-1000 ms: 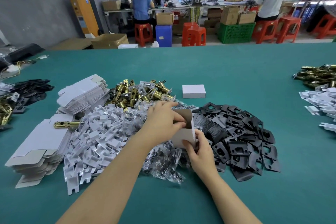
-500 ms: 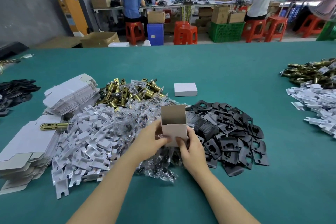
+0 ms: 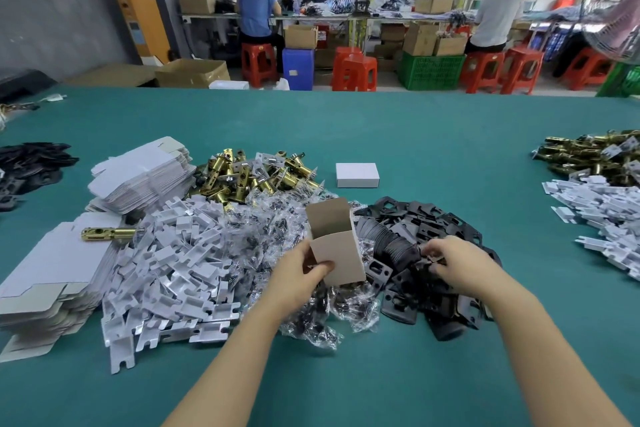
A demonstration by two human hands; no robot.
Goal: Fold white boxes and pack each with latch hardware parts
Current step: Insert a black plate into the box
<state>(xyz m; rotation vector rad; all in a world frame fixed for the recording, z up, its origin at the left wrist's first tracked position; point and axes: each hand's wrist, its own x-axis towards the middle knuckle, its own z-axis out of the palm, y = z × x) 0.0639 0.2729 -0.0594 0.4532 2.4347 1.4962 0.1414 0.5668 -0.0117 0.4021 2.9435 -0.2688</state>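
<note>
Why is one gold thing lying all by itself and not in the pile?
One brass latch lies alone on the flat box blanks at the left, apart from the brass latch pile further back. It looks strayed. Nothing else seems odd; the parts sit in loose heaps.

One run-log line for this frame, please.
left hand holds open box | right hand picking in black plates | box unfilled

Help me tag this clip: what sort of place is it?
Most likely a small factory packing floor. Piles of brass latches and black plates cover a big green table, the left hand holds an open box, and other workers sit at benches behind.
</note>
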